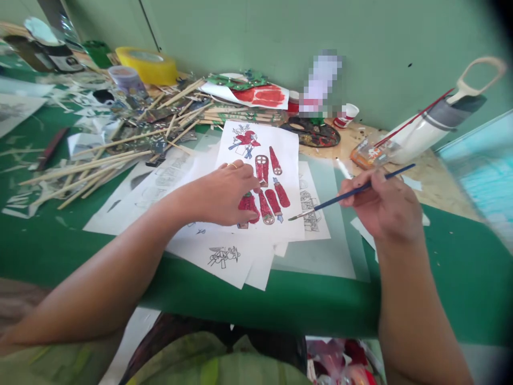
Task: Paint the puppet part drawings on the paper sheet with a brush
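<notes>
My right hand [387, 206] grips a thin blue paintbrush [340, 198] between thumb and fingers. Its bristle tip points left, over the right edge of a white sheet [234, 136] with figure parts coloured in red. Whether the bristles touch the paper I cannot tell. My left hand [226, 195] rests on that sheet, fingers bent downward and thumb apart, covering part of the left-hand shapes. Several red painted pieces [273, 202] show beside its fingertips. Beneath lie more sheets, one with a black line drawing [224, 256] of a figure.
Behind the papers lie wooden sticks [96, 166] in a heap, a yellow tape roll [148, 65] and a dark paint palette [310, 132]. A paper cup [346, 115] stands near the wall. At right are an orange-stained container [371, 152] and a large white bottle [420, 133].
</notes>
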`<state>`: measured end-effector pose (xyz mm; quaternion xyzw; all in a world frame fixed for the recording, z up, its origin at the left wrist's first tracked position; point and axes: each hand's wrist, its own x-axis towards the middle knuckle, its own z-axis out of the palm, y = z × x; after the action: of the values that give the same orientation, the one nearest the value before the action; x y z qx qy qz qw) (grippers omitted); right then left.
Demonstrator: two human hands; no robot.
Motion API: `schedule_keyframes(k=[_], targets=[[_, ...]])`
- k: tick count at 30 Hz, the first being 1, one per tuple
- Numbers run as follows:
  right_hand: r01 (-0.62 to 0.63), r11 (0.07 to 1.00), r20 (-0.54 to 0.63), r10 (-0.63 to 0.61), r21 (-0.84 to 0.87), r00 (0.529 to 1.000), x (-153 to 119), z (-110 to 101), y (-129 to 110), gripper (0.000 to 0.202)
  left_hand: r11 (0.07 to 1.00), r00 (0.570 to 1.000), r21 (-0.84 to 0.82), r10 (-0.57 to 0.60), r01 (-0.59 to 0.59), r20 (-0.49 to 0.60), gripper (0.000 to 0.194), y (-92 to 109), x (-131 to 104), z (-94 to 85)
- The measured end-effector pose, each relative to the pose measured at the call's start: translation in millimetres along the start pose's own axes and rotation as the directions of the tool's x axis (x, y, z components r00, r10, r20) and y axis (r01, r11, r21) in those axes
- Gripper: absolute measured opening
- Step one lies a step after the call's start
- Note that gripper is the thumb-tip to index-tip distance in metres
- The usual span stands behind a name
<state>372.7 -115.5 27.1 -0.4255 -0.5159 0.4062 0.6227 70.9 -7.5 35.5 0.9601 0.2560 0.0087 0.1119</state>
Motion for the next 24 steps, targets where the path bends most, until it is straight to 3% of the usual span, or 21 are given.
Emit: schedule_keyframes(k=[4,10,20,24], targets=[[0.023,0.998,-0.024,-0.024,-0.051,0.999,-3,5,-3,0.019,0.998,0.999,0.054,-0.01,0.012,-0.031,0.055,10,-2,6.2],[0.051,0.995,-0.095,-0.059,-0.082,0.994,-5,19,1,0.012,0.992,1.0,0.121,0.027,-0.026,-0.014,0.051,17,-2,10.5],[-0.011,1.0,-0.146,0.012,0.008,0.989,-5,29,9,0.015,0.993,0.999,-0.118,0.015,-0.019,-0.031,0.035,-4,9,7.0],[0.018,0.999,-0.16,-0.014,0.029,0.987,6,23,-5,0.012,0.98,0.996,-0.2,0.001,-0.02,-0.092,0.029,-11,9,5.9]])
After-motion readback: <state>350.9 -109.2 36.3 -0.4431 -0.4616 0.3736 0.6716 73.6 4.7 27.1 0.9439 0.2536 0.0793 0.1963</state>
